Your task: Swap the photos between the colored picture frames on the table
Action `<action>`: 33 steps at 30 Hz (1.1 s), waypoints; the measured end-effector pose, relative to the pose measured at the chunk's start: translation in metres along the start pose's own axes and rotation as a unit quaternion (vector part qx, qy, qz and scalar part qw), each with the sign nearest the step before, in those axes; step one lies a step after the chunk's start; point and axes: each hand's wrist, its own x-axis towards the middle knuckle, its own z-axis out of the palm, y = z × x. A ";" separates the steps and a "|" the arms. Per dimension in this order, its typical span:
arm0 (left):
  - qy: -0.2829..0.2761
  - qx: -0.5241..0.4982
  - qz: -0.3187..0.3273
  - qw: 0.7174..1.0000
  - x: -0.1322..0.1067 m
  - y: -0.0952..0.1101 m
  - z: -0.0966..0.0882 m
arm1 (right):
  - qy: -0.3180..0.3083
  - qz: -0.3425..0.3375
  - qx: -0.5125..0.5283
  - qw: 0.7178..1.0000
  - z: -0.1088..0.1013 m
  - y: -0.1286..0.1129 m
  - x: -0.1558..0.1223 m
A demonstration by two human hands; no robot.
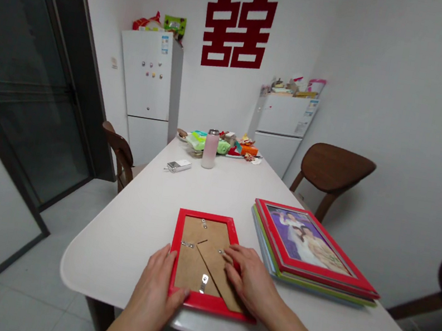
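In the head view, a rectangular, red, brown-backed picture frame point(189, 267) was laid face down on the white table point(127, 240) at lower centre. Its left edge was touched by the left hand point(152, 284), its right side by the bent-fingered right hand point(247, 274); whether either grip was closed could not be told. Red, green and blue frames point(312, 251) were stacked at right.

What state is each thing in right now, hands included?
Red frame: face down on the table
Backing board: seated in the frame
Stand flap: slanted across the board
Metal clips: whether fastened, unclear
Left hand: on the frame's left edge
Right hand: on the board's right side
Frame stack: topmost picture face up
Pink bottle: upright, lid on
Fridges: doors look shut
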 end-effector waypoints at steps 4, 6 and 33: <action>0.019 -0.055 -0.009 0.998 0.019 -0.003 0.006 | -0.021 0.011 -0.050 0.998 0.000 0.012 0.020; 0.020 -0.065 -0.014 0.998 0.024 -0.005 0.010 | -0.012 0.014 -0.064 0.998 0.004 0.015 0.026; 0.038 -0.085 -0.009 0.996 0.021 -0.010 0.017 | -0.047 -0.127 0.115 0.984 0.008 -0.035 0.016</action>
